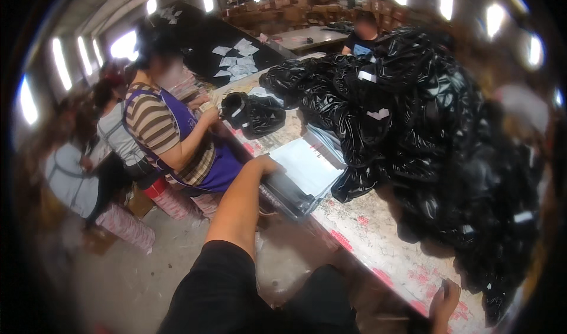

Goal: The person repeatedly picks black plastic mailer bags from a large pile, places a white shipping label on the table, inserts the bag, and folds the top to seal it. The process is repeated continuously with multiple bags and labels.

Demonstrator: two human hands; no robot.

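Note:
My left arm reaches forward to a stack of flat white and grey sheets, apparently plastic bags (pixel 307 167), on the table's near edge. My left hand (pixel 270 165) rests at the stack's left corner; its fingers are mostly hidden. At the lower right, my right hand (pixel 447 298) is over the table edge with its fingers curled in; whether something small is in them cannot be made out. A large heap of shiny black garments (pixel 407 115) with white tags covers the table's far side. Part of the heap lies against the stack's right side.
The long pale table (pixel 366 231) bears pink marks. Left of the stack, a co-worker in a purple apron (pixel 192 142) handles something small beside a black bundle (pixel 254 114). More people stand further left. White packets (pixel 239 62) lie on a dark surface behind; cardboard boxes (pixel 286 9) are piled beyond.

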